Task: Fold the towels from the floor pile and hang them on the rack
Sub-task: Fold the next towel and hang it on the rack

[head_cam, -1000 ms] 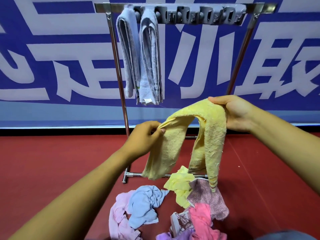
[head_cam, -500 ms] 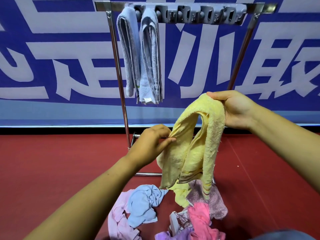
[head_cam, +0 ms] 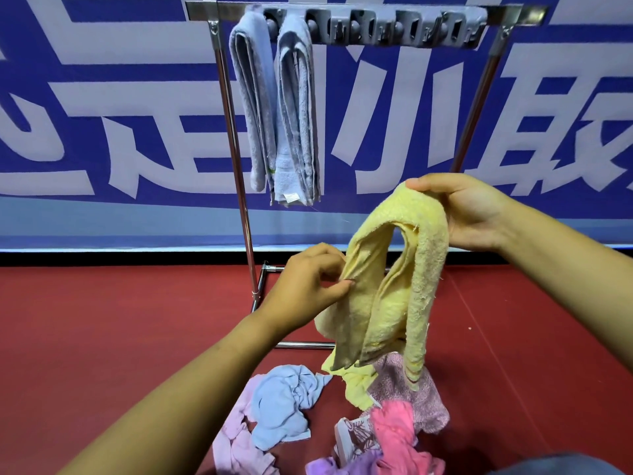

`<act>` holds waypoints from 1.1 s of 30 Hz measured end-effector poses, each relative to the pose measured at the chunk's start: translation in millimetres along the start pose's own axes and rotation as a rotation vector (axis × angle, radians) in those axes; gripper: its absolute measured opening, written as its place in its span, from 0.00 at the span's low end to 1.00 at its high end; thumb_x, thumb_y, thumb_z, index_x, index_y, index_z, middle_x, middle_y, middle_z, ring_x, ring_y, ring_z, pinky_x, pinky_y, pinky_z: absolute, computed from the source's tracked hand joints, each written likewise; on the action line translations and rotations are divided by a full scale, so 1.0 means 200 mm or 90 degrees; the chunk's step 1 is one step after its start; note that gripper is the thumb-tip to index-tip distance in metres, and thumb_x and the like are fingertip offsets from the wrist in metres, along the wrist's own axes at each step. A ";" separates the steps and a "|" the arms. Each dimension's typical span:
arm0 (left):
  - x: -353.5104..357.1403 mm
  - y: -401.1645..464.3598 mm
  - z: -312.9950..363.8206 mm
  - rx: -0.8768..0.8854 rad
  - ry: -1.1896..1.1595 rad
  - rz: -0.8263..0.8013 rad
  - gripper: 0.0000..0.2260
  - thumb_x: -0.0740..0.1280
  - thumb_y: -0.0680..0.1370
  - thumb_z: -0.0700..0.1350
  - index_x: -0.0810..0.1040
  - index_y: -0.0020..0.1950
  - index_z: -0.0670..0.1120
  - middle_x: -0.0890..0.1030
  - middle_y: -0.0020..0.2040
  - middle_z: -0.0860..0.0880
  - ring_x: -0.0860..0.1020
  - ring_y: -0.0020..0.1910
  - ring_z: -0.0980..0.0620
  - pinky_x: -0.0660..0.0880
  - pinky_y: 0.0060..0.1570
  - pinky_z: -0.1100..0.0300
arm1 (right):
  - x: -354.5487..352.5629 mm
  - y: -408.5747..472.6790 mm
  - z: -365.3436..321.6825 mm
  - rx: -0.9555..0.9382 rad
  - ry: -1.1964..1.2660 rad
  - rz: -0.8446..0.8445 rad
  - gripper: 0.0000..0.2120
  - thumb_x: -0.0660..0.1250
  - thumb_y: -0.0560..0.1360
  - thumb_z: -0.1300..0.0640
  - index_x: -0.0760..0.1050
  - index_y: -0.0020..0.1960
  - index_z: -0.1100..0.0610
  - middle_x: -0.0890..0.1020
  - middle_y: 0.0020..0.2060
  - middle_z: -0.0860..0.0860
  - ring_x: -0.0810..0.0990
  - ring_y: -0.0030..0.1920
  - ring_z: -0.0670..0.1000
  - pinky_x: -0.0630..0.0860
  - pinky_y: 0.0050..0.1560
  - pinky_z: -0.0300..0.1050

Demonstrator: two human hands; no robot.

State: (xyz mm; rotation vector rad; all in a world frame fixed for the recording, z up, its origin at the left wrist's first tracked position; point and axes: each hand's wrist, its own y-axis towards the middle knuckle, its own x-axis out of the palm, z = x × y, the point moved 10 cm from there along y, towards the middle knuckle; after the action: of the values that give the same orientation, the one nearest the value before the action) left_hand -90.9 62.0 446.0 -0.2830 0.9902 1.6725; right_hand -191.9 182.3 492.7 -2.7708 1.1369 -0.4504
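Narrowed since before, yellow towel (head_cam: 394, 269) droops doubled between both hands, edges frayed.

Both forearms reach forward, bare to the elbow. The right hand (head_cam: 469, 214) is held higher, palm turned inward, thumb on top, fingers curled round the towel (head_cam: 404, 269) draped over them. The left hand (head_cam: 308, 286) sits lower and nearer the middle, knuckles up, thumb and fingertips pinching the towel's hanging edge.
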 end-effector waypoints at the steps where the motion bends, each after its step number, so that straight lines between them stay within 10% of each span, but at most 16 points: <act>1: -0.02 0.00 -0.01 -0.013 -0.027 0.002 0.05 0.72 0.72 0.39 0.78 0.38 0.43 0.80 0.43 0.50 0.77 0.41 0.55 0.76 0.45 0.58 | -0.01 0.00 0.00 0.002 -0.003 0.005 0.07 0.62 0.76 0.59 0.75 0.41 0.59 0.79 0.32 0.53 0.80 0.32 0.50 0.80 0.34 0.43; 10: -0.16 -0.01 -0.05 -0.077 -0.048 0.004 0.04 0.74 0.73 0.45 0.83 0.40 0.46 0.81 0.38 0.52 0.79 0.38 0.58 0.74 0.42 0.66 | -0.06 0.01 0.04 0.026 -0.102 0.018 0.13 0.64 0.74 0.63 0.82 0.35 0.56 0.82 0.34 0.52 0.81 0.34 0.49 0.80 0.35 0.39; 17: -0.18 -0.01 -0.04 -0.025 0.068 -0.025 0.06 0.73 0.74 0.47 0.82 0.41 0.45 0.78 0.39 0.53 0.78 0.39 0.55 0.74 0.42 0.59 | -0.04 0.02 0.05 0.039 -0.122 -0.009 0.18 0.64 0.75 0.62 0.75 0.62 0.50 0.82 0.38 0.52 0.80 0.34 0.48 0.79 0.32 0.39; 33: -0.10 -0.07 -0.13 -0.061 0.110 -0.029 0.09 0.66 0.73 0.36 0.69 0.44 0.48 0.70 0.37 0.53 0.69 0.37 0.57 0.65 0.36 0.69 | 0.05 0.05 -0.04 -0.066 -0.143 -0.011 0.13 0.64 0.76 0.64 0.78 0.58 0.54 0.83 0.39 0.51 0.79 0.40 0.50 0.80 0.39 0.40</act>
State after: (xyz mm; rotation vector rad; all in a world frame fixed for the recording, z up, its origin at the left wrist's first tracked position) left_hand -79.1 29.7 437.3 -0.5170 1.0248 1.6778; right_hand -194.0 168.5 499.9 -2.8307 1.1127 -0.0792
